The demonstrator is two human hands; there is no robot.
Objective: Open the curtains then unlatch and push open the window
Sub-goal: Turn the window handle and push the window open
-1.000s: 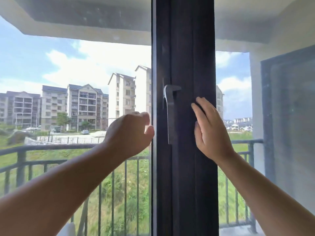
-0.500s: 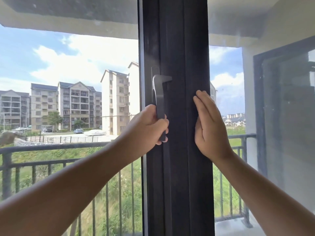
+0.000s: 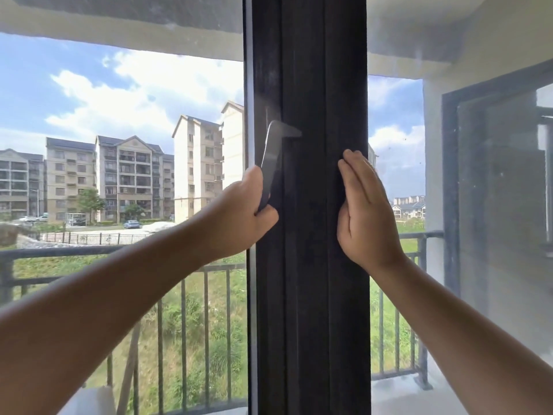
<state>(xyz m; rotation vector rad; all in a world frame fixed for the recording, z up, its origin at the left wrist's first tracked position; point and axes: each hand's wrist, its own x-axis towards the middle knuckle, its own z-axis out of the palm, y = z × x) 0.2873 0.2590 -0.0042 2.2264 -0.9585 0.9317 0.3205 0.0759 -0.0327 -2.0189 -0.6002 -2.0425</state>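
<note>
A wide dark window frame post (image 3: 308, 295) runs top to bottom through the middle of the view. On its left part sits a grey lever handle (image 3: 270, 157), hanging down and tilted a little to the left. My left hand (image 3: 239, 217) is closed around the handle's lower end. My right hand (image 3: 366, 211) lies flat with fingers together against the right side of the post. Glass panes (image 3: 119, 145) flank the post on both sides. No curtain is in view.
Through the glass I see a balcony with a dark metal railing (image 3: 89, 253), grass and apartment blocks beyond. At the right stands a white wall with a dark-framed window or door (image 3: 496, 190). A concrete ceiling slab spans the top.
My left hand came from the glass beside the frame, closed on the handle, and the handle's lower end has swung slightly left. My right hand stays flat on the frame.
</note>
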